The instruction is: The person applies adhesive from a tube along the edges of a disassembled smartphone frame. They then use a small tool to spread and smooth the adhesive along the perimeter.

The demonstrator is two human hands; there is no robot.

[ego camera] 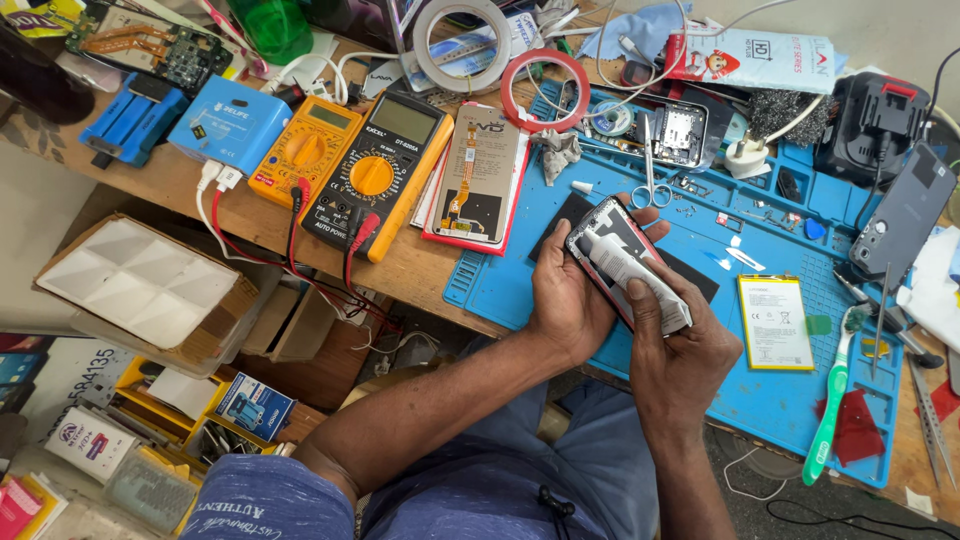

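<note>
Crowded wooden workbench [420, 270], edge running left to right. Far left: blue charger box [230, 122], two yellow multimeters [345, 150]. Centre: blue silicone work mat [760, 400]. Above its near-left part, left hand [565, 290] cradles opened black smartphone [605, 240]; right hand [675, 350] pinches white glue tube [640, 280] against it. Right: flat yellow-edged battery [775, 322], green toothbrush [830, 410].

The opened phone [607, 240] shows a glossy dark inside within a thin metal-looking rim, and the white tube [640, 275] pressed to it looks like smooth, soft plastic. Under the phone lies a matt blue rubbery mat [760, 400] on a worn, bare wooden bench [400, 270]. Just beyond the phone lie shiny metal scissors [650, 175]; right of it, a glossy green plastic toothbrush [830, 410].
</note>
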